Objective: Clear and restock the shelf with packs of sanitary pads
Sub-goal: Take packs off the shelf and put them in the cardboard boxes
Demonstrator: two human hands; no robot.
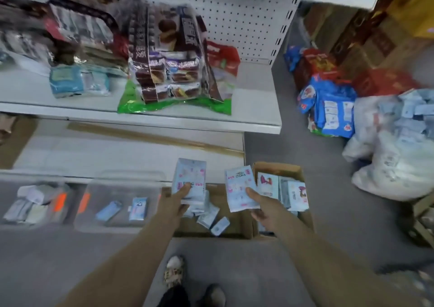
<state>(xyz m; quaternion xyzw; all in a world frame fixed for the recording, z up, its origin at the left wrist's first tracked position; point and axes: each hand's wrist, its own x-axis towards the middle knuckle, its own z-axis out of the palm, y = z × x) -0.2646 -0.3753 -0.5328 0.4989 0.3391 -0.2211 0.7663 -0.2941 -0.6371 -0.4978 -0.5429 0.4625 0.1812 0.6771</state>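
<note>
In front of the shelving, above two open cartons on the floor, we hold one pack of sanitary pads in each of our hands. The left hand [179, 199] clamps the left pack [189, 177], thumb on its face and fingers hidden beneath. The right hand [264, 209] grips the right pack [238, 187] in the same way. Both packs are pale blue with pink print, too blurred to read. They sit side by side, apart from each other, over the front edge of the lower shelf [117, 151].

The middle carton [237, 224] holds a few loose small packs [211, 215]; the right carton [277, 169] holds more packs standing on edge. Two clear bins [122, 184] lie to the left. The upper shelf [253, 109] carries a large snack bag [173, 55] and other goods. Blue packets [333, 111] and a white sack [387, 147] lie on the floor to the right.

We judge the step in hand to be carrying stock from carton to lower shelf. Several things could go wrong:

- Each pack is held near its lower end only, so a glossy wrapper may slide out of the thumb's hold and drop back into the cartons.
- The upper shelf overhangs the lower one, so a pack raised too high may strike its front lip.
- A slim pack stood on end on bare board with nothing beside it may tip over.
- Placing both packs at once leaves no free hand to steady either.
</note>
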